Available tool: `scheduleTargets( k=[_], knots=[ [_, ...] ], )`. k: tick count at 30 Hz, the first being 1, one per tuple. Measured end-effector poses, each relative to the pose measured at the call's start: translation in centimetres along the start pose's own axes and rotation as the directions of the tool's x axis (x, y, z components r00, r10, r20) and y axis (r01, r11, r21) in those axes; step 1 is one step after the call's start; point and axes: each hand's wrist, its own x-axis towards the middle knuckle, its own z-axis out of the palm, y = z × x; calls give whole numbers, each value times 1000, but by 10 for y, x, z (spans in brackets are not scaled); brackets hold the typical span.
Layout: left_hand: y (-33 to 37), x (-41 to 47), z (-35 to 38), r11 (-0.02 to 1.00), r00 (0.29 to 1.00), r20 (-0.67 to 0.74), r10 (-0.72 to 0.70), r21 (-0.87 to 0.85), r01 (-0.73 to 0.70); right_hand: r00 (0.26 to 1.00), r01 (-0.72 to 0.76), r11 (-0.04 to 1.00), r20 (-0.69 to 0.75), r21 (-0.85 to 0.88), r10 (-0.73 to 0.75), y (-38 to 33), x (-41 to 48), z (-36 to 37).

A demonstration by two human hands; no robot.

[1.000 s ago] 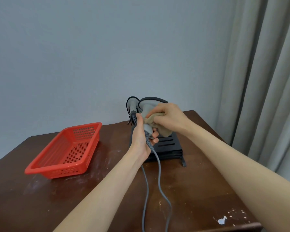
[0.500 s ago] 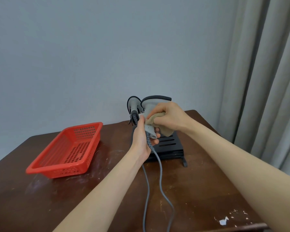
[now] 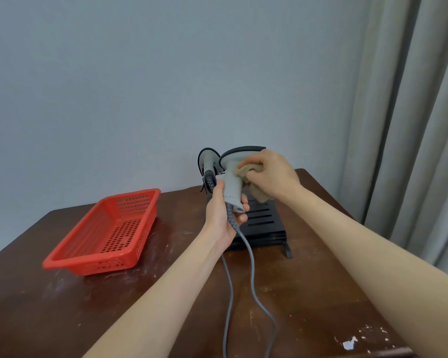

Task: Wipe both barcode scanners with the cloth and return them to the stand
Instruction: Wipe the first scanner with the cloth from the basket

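Gripping the lower handle of the grey scanner [image 3: 232, 188], my left hand [image 3: 221, 215] holds it upright, clear of the desk [image 3: 166, 306], with the fingers wrapped round the butt where its cable comes out. My right hand [image 3: 272, 177] is clenched on the tan cloth [image 3: 259, 195] and presses the bunched part against the scanner's neck, just under the dark-rimmed head. A loose fold of the cloth hangs below that hand.

The black slotted stand [image 3: 263, 220] sits right behind both hands, toward the far right corner of the desk. The second scanner [image 3: 207, 161] stands upright just left of the held one's head. Its foot is hidden behind my left hand, so I cannot tell how it sits in the stand.

Two grey cables run toward the near edge of the desk: the held scanner's cable [image 3: 253, 270] curves out to the right, and the other cable [image 3: 228, 295] drops straighter from under my left wrist.

A red perforated basket [image 3: 62, 262] rests near the left edge, well apart from the stand. White chipped patches [image 3: 349, 343] mark the dark wood by the near right corner.
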Motion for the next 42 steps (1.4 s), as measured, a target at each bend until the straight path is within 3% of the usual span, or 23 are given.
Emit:
scheduleTargets(
  k=[2, 5, 8, 14, 20, 22, 25, 27, 32, 38, 40, 42],
  knots=[
    [1, -1, -1, 1000, 1000, 9, 11, 3, -11, 986, -103, 987, -147, -123, 85, 9, 6, -6],
    [2, 0, -3, 999, 999, 16, 41, 26, -41, 967, -98, 995, -237, -7, 94, 10, 6, -13],
    [-2, 0, 0, 996, 998, 49, 42, 80, -46, 985, 26, 999, -172, 30, -21, 3, 3, -8],
    [-8, 3, 2, 976, 990, 115, 80, 194, -101, 973, 154, 976, 147, 157, -177, -5, -8, -1],
    [-12, 0, 3, 893, 971, 190, 146, 396, -212, 992, -9, 992, -127, -129, -7, -8, 7, -10],
    [-12, 0, 2, 868, 964, 199, 179, 429, -250, 997, 24, 996, -74, -88, -30, -8, 5, -8],
    [-13, 3, 1, 814, 963, 182, 200, 516, -267, 976, 117, 989, 172, 86, -130, -9, -2, -10],
    [-15, 4, -1, 770, 963, 169, 211, 578, -270, 962, 121, 992, 242, 44, -128, -10, -1, -12],
    [-18, 10, 4, 695, 960, 154, 235, 664, -277, 998, 46, 983, -39, -179, -53, -11, 11, -11],
    [-22, 12, 5, 702, 977, 91, 192, 683, -201, 938, 208, 975, 299, -80, -175, -19, -3, -11],
    [-22, 11, 8, 689, 974, 113, 197, 691, -220, 954, 182, 980, 255, -84, -156, -18, -1, -14],
    [-21, 9, 12, 676, 966, 154, 208, 691, -256, 988, 120, 983, 113, -142, -104, -14, 5, -16]
  ],
)
